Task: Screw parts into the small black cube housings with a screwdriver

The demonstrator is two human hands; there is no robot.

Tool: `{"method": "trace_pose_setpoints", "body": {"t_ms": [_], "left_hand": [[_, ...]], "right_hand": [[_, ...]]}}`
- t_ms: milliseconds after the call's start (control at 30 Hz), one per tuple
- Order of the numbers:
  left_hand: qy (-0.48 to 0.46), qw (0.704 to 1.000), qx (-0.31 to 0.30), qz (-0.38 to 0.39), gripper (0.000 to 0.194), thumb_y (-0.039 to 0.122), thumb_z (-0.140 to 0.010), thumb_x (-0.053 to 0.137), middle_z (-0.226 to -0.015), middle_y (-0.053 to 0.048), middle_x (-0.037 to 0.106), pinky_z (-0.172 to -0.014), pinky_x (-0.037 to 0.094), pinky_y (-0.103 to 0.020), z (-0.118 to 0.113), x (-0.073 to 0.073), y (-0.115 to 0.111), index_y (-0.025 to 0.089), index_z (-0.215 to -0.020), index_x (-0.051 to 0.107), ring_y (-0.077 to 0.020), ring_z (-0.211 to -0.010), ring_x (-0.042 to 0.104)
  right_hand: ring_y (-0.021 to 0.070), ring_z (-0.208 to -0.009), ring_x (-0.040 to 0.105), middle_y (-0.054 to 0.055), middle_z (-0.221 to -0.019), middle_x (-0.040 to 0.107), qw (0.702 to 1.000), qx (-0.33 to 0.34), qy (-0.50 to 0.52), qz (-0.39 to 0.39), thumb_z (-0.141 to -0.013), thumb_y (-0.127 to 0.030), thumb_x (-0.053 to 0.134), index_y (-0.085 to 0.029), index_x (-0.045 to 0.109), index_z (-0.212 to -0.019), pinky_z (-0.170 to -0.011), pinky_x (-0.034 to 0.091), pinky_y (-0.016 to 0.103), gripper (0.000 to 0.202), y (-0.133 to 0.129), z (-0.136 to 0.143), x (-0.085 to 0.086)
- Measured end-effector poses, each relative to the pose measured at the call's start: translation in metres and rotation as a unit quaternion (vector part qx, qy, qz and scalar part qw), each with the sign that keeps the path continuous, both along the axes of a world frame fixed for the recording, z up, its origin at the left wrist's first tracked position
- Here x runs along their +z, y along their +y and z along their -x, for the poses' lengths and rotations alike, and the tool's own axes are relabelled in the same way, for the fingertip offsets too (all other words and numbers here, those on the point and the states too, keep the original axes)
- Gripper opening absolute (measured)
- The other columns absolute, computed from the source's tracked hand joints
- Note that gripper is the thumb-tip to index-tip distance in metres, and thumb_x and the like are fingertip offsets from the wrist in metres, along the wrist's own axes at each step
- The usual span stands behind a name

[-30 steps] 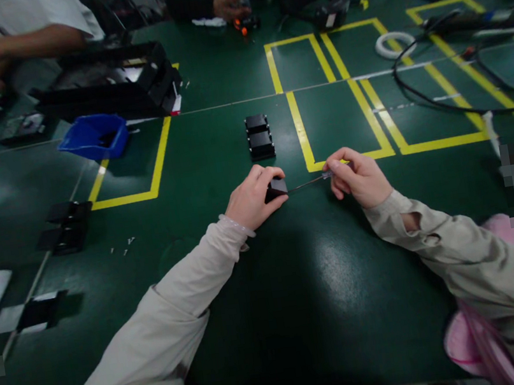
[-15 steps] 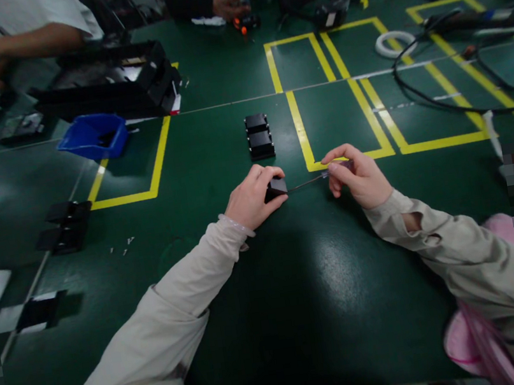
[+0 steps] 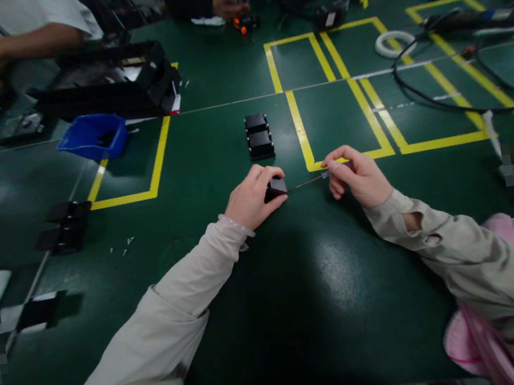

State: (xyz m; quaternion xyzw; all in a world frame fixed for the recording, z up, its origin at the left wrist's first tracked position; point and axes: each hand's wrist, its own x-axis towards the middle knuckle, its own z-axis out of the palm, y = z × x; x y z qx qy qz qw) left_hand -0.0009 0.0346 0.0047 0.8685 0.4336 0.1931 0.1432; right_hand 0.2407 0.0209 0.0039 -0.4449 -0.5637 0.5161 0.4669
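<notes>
My left hand [image 3: 254,197] is closed around a small black block [image 3: 278,186] on the green table [image 3: 238,324]. In my right hand [image 3: 356,176] is a screwdriver [image 3: 306,183], pinched at its handle. Its thin shaft lies nearly level and points left, with the tip at the right side of the block. Just beyond my left hand stand two black blocks [image 3: 259,135], one behind the other. Several small screws [image 3: 128,245] are scattered to the left of my left forearm.
A blue bin [image 3: 95,137] sits at the left before stacked black trays [image 3: 110,85]. More black parts [image 3: 65,227] lie at the left. A white tape ring [image 3: 395,44] and black cable are at the right. Across the table, a person's hand [image 3: 229,3] holds a phone.
</notes>
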Motion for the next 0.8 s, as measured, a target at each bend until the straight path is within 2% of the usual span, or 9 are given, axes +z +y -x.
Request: {"method": "trace_pose_setpoints", "body": {"t_ms": [100,267,400,467,633,800], "left_hand": [[-0.002,1.000,0.002,0.001,0.037,0.028,-0.084,0.067,-0.115,-0.006,0.054,-0.088,0.052,-0.037,0.0001,-0.0002,0.0003,0.023,-0.117,0.049,-0.0217,-0.104,0.059],[-0.004,1.000,0.003,0.002,0.037,0.029,-0.084,0.067,-0.114,-0.005,0.054,-0.088,0.052,-0.038,0.0004,-0.0004,0.0000,0.023,-0.117,0.049,-0.0217,-0.104,0.059],[-0.004,1.000,0.003,0.004,0.037,0.030,-0.085,0.067,-0.115,-0.006,0.054,-0.088,0.052,-0.038,0.0005,-0.0007,-0.0002,0.023,-0.117,0.050,-0.0217,-0.103,0.059],[-0.007,1.000,0.003,0.006,0.037,0.030,-0.085,0.067,-0.115,-0.006,0.054,-0.088,0.052,-0.038,0.0005,-0.0007,0.0002,0.023,-0.117,0.050,-0.0217,-0.103,0.059],[-0.007,1.000,0.001,0.006,0.037,0.030,-0.085,0.067,-0.115,-0.006,0.054,-0.088,0.052,-0.037,0.0003,0.0002,0.0006,0.023,-0.117,0.050,-0.0214,-0.103,0.059],[-0.001,1.000,0.006,0.007,0.037,0.030,-0.085,0.066,-0.115,-0.005,0.054,-0.089,0.052,-0.037,-0.0005,0.0006,-0.0003,0.023,-0.117,0.050,-0.0211,-0.103,0.059]], "right_hand": [[0.0061,-0.032,0.041,-0.013,-0.039,0.037,1.000,-0.003,0.000,0.000,-0.087,-0.046,0.060,-0.020,0.051,-0.083,-0.038,0.038,0.022,0.028,0.0001,0.0002,0.0001],[0.0076,-0.040,0.051,-0.010,-0.048,0.050,1.000,0.003,0.003,-0.005,-0.086,-0.044,0.063,-0.021,0.050,-0.095,-0.041,0.041,0.022,0.027,0.0006,-0.0009,-0.0006],[0.0062,-0.033,0.042,-0.012,-0.039,0.036,1.000,0.000,0.001,0.003,-0.088,-0.049,0.058,-0.021,0.051,-0.083,-0.037,0.038,0.022,0.029,0.0002,0.0001,0.0006],[0.0060,-0.031,0.040,-0.013,-0.038,0.034,1.000,0.000,0.000,0.002,-0.088,-0.049,0.058,-0.021,0.051,-0.082,-0.037,0.037,0.022,0.029,-0.0003,0.0004,0.0007],[0.0077,-0.040,0.050,-0.011,-0.049,0.049,1.000,0.001,0.010,-0.002,-0.087,-0.043,0.061,-0.023,0.048,-0.098,-0.041,0.041,0.023,0.026,-0.0005,-0.0005,-0.0015],[0.0059,-0.031,0.039,-0.014,-0.039,0.034,1.000,-0.003,0.006,-0.001,-0.089,-0.045,0.059,-0.022,0.050,-0.086,-0.037,0.038,0.023,0.025,0.0003,-0.0003,-0.0023]]}}
